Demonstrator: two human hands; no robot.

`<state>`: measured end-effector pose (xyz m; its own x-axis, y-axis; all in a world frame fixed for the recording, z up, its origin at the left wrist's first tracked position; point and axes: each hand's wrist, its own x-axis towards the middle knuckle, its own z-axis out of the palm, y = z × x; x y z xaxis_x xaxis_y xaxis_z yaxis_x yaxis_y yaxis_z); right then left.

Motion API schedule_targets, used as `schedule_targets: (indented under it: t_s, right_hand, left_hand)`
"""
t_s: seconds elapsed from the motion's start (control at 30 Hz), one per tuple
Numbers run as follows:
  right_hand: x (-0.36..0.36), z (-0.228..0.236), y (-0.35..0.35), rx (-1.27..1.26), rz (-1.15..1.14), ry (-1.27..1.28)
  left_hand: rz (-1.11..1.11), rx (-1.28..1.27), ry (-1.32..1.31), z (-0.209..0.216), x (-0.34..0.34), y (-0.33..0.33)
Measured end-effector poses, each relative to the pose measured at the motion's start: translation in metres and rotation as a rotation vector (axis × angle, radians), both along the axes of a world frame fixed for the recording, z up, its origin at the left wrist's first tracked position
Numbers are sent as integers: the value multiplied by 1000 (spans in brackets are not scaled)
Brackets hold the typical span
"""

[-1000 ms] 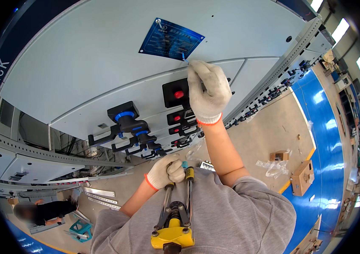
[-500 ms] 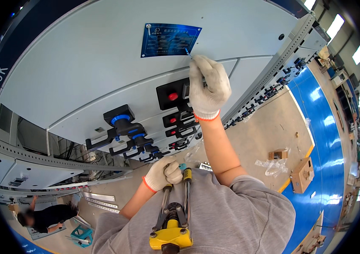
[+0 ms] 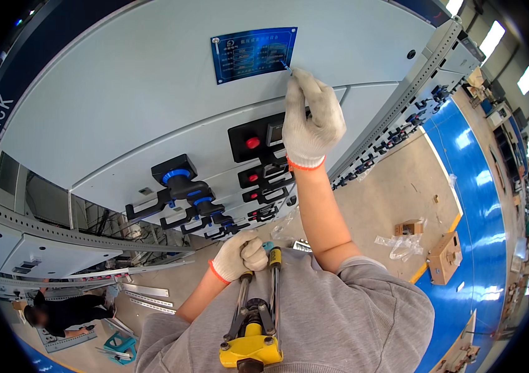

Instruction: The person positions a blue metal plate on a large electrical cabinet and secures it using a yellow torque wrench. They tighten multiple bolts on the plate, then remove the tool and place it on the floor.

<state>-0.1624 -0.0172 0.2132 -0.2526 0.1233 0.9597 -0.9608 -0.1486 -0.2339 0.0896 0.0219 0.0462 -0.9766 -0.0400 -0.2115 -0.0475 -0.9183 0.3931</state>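
Note:
On the pale cabinet panel a blue nameplate [image 3: 252,46] hangs slightly tilted, its right side higher than its left. A blind rivet [image 3: 217,48] with a long thin stem sits at its upper left corner. My right hand [image 3: 314,115], in a white knit glove, is closed in a pinch just beside the plate's lower right corner. From its fingertips a thin rivet [image 3: 285,66] points toward that corner; whether it is in a hole I cannot tell. Low against my body, my gloved left hand [image 3: 241,255] is closed round one handle of a yellow-headed hand riveter [image 3: 252,345].
Below the plate, black rotary handles [image 3: 183,186] and red buttons [image 3: 252,143] stick out from the cabinet front. Cardboard boxes [image 3: 443,258] and plastic wrap [image 3: 401,247] lie on the floor at right. A person in black [image 3: 71,313] bends over panels at lower left.
The nameplate has swung, its right side rising. My right hand has shifted slightly right, keeping its pinch. My left hand and the riveter stay put. The other person's arms have moved.

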Motion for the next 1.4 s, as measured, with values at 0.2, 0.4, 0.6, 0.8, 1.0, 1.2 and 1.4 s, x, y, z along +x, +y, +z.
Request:
schedule_targets:
  t_s: [0.2, 0.4, 0.6, 0.8, 1.0, 1.2, 1.4]
  right_hand:
    - [-1, 6, -1, 5, -12, -6]
    - [-3, 10, -5, 30, -12, -26]
    - [-6, 11, -7, 37, 12, -54]
    - [-9, 9, -9, 35, 78, -74]
    - [-10, 6, -9, 37, 109, -80]
    - [-10, 5, -6, 29, 196, -131]
    - [-6, -15, 13, 79, 221, -195]
  left_hand:
    - [-20, 37, 27, -4, 2, -1]
    - [-14, -13, 15, -2, 1, -1]
    - [-22, 2, 17, -2, 0, -2]
    - [-22, 26, 42, -1, 1, -1]
    - [-16, -1, 13, -2, 1, -1]
    - [-24, 4, 14, -7, 3, -1]
    - [90, -265, -167, -9, 10, 6]
